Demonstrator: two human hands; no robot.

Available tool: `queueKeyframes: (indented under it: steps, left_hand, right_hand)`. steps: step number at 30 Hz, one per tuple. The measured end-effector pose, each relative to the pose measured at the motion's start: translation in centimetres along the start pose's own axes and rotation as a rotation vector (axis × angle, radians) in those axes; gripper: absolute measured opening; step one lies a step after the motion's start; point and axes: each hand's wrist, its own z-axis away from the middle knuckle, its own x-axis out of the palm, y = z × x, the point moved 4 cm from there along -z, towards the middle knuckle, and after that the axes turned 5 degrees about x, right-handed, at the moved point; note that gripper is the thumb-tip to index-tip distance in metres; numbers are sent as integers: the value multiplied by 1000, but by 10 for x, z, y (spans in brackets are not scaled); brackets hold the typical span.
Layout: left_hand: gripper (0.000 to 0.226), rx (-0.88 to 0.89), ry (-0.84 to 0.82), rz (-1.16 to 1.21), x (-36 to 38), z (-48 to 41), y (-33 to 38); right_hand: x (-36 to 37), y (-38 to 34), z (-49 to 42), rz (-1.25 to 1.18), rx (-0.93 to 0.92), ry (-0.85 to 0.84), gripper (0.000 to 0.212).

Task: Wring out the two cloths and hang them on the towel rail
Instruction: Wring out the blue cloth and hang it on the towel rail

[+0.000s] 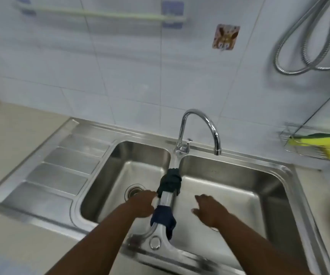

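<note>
Astride the steel divider (167, 199) of the double stainless sink (275, 175) lay two wet cloths: dark green bunched cloth (170, 182) farther, navy blue cloth (163, 216) nearer. Left hand (142, 204) curled beside the divider, grasping nothing certain; right hand (207, 210) spread, empty. Best lifted over a basin, twisted tight, before reaching the pale green towel rail (100, 15) high above.

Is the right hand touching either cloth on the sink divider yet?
Apart. The head view shows the right hand open over the right basin, bare steel visible between it and both cloths.

Dark green cloth (170, 180); navy cloth (163, 216); pale green towel rail (100, 14).
</note>
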Motion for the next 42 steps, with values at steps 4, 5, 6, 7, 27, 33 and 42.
queueKeyframes:
  steps: [4,5,6,7,27,33,42]
  left_hand:
    - [60,82,14,164,30,9,5]
    - [62,60,35,206,35,10,3]
    - [65,36,57,234,38,9,1]
    - [67,16,79,254,39,10,1]
    - [10,330,140,557,-66,-5,87]
    - [6,411,102,764,-87,-8,137]
    - [54,424,171,585,-73,-18,159]
  right_hand:
    - [52,-50,4,-187,-169,-136,69]
    - [63,-60,4,-269,-181,-155,74]
    - [70,-64,2,-354,-161,-153,77]
    - [74,-66,0,-417,-138,-130,76]
    - [-55,-5,34,-980,-246,31,30]
    - [-66,26,51,-897,-187,98,35]
    - [-72,47,68,-967,-166,229,10]
